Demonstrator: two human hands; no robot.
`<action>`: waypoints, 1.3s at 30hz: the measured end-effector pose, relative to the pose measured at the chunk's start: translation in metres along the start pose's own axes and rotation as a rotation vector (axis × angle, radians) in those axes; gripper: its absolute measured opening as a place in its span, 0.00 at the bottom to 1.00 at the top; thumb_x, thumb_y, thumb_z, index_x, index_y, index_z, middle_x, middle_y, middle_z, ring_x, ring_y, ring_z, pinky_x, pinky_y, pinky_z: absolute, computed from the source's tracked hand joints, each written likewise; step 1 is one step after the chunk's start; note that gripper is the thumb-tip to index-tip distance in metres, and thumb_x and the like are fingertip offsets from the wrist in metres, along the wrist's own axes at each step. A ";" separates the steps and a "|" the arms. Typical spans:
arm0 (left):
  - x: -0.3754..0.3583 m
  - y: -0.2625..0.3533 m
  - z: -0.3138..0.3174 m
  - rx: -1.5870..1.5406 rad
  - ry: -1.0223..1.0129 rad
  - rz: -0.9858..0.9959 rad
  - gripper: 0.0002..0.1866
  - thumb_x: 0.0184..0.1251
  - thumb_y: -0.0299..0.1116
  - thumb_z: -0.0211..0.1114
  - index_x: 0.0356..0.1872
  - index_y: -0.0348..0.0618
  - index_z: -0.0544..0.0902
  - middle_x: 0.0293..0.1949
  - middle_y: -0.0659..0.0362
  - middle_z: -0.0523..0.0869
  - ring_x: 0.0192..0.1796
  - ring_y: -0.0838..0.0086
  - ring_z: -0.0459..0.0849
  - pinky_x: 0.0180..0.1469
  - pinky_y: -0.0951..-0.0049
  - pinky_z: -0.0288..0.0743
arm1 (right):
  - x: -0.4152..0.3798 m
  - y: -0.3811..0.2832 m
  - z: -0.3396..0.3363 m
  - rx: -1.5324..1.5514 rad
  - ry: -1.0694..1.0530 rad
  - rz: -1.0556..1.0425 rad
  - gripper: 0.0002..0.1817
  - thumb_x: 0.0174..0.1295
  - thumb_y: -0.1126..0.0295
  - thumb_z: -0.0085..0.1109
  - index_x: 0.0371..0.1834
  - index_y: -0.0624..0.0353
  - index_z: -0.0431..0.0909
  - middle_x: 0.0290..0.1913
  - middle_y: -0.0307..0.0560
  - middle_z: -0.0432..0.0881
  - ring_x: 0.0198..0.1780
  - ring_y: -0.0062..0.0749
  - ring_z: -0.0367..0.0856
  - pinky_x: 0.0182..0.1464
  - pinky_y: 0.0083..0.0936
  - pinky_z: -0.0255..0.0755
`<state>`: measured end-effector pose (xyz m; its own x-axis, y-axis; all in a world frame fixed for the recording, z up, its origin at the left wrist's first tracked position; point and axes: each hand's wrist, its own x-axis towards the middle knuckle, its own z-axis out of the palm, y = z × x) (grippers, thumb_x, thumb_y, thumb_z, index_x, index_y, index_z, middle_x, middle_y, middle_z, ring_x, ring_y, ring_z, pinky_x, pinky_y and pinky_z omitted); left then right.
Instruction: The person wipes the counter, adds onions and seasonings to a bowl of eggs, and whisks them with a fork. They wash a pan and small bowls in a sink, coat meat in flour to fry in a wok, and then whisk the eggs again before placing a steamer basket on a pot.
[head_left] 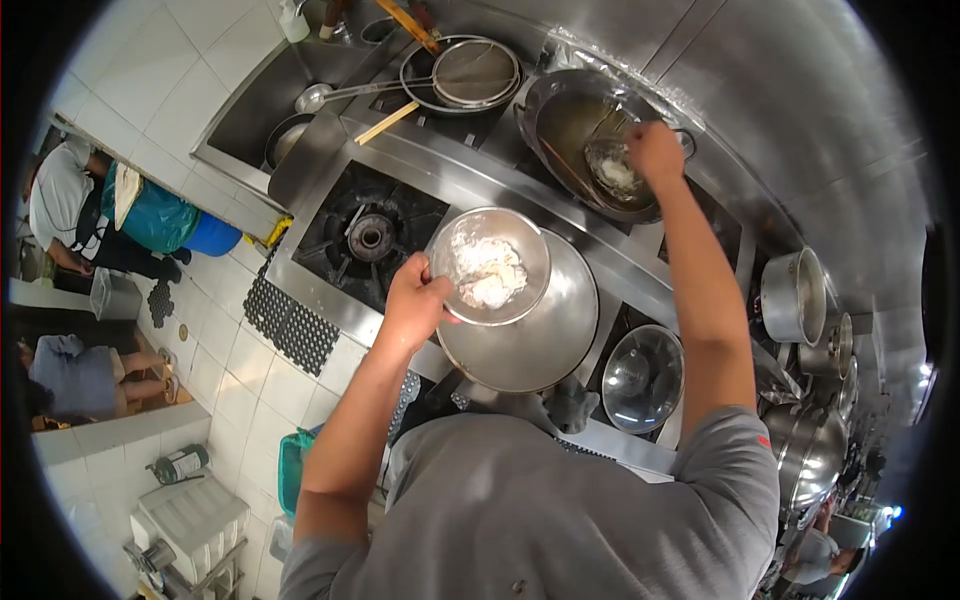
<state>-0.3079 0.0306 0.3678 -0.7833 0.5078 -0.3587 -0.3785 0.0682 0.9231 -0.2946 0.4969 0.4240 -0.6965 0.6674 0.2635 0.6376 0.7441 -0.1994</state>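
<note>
My left hand [416, 305] grips the rim of a metal bowl [540, 285], thumb on the near edge. White, floury pieces [488, 272] lie inside it, tilted slightly toward me. Beneath the bowl is a wide round metal lid or pan [560, 345]. Over the far wok [545, 110], which contains yellowish oil, my right hand [655, 152] is closed, fingers pointing down. Whether it pinches anything is hidden. Just below those fingers, a pale, floury clump [614, 176] sits at the wok's near right side, on or beside what looks like a wire skimmer.
A gas burner [370, 235] lies to the left. Behind it are a round mesh strainer [477, 72] over a pan, a ladle [313, 98] and chopsticks [387, 122]. A glass lid [643, 378] and stacked pots [793, 295] stand right. Two people [65, 200] are far left.
</note>
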 end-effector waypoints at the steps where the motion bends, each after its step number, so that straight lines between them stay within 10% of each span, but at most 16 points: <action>1: 0.003 -0.001 0.003 0.007 -0.003 0.011 0.06 0.68 0.19 0.62 0.35 0.36 0.73 0.35 0.60 0.76 0.32 0.74 0.84 0.27 0.70 0.91 | -0.011 -0.017 -0.028 0.068 0.004 -0.081 0.14 0.65 0.61 0.66 0.40 0.59 0.93 0.46 0.60 0.93 0.49 0.61 0.91 0.53 0.51 0.84; 6: 0.004 0.005 0.020 0.055 -0.059 0.032 0.04 0.70 0.21 0.63 0.38 0.36 0.76 0.38 0.58 0.82 0.34 0.75 0.87 0.29 0.72 0.90 | -0.110 -0.079 -0.099 0.487 -0.207 -0.346 0.10 0.66 0.66 0.75 0.44 0.60 0.93 0.42 0.51 0.93 0.42 0.41 0.91 0.48 0.35 0.81; 11: 0.010 0.004 0.040 0.102 -0.118 0.053 0.04 0.68 0.21 0.63 0.38 0.35 0.75 0.35 0.58 0.80 0.32 0.74 0.87 0.27 0.70 0.91 | -0.195 -0.098 -0.088 0.379 -0.604 -0.714 0.10 0.65 0.69 0.70 0.46 0.56 0.92 0.48 0.54 0.90 0.49 0.52 0.91 0.54 0.47 0.83; 15: 0.005 0.013 0.057 0.146 -0.158 0.060 0.06 0.69 0.21 0.63 0.36 0.38 0.73 0.34 0.60 0.79 0.30 0.76 0.85 0.27 0.71 0.90 | -0.231 -0.097 -0.054 0.154 -0.493 -0.778 0.11 0.63 0.65 0.73 0.46 0.56 0.91 0.50 0.54 0.86 0.50 0.54 0.90 0.54 0.49 0.84; 39: 0.062 0.012 0.076 0.005 -0.164 0.062 0.06 0.71 0.23 0.65 0.40 0.33 0.75 0.37 0.58 0.78 0.34 0.70 0.88 0.31 0.64 0.95 | -0.023 -0.059 -0.094 0.203 -0.221 -0.373 0.14 0.61 0.68 0.68 0.50 0.56 0.92 0.40 0.58 0.92 0.45 0.54 0.92 0.51 0.43 0.83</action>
<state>-0.3233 0.1284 0.3677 -0.7138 0.6447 -0.2735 -0.3288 0.0364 0.9437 -0.2856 0.4350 0.5186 -0.9329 0.3275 0.1498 0.2687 0.9099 -0.3159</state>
